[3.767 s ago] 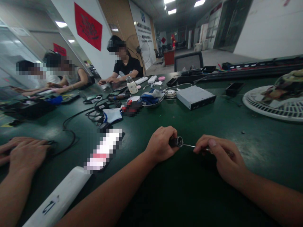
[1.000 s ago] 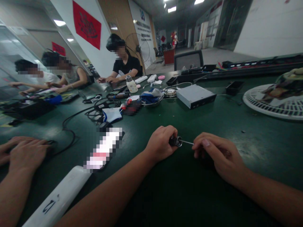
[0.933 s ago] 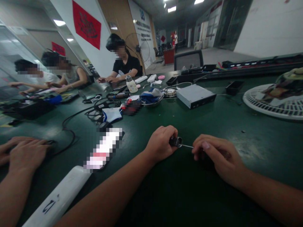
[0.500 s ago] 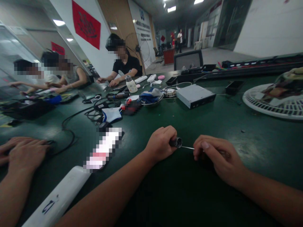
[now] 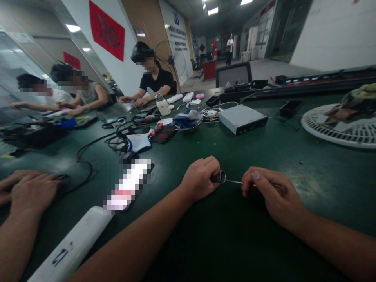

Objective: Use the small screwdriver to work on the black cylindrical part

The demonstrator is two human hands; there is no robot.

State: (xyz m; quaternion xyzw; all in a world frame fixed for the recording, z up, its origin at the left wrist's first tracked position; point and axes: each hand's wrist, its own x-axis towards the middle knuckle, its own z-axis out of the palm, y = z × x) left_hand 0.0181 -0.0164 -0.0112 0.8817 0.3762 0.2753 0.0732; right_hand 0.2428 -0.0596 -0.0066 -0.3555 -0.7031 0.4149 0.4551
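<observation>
Closed fingers of my left hand (image 5: 200, 178) wrap round a dark cylindrical part (image 5: 219, 176) with a round open end facing right. My right hand (image 5: 272, 196) grips a tool whose thin metal shaft (image 5: 234, 181) points left, its tip at or close to the open end of the part. Most of the tool's handle is hidden by my fingers. Both hands are just above the dark green table (image 5: 229, 152).
A grey disc drive (image 5: 243, 118), a white fan grille (image 5: 337, 135), cables and cloths lie farther back. At the left are a phone (image 5: 127, 186), a long white object (image 5: 73, 243) and another person's hands (image 5: 35, 192). More people sit beyond.
My right hand has shifted very slightly to the right, away from the dark part. My left hand looks almost unmoved. A standing person in the background has moved a little right.
</observation>
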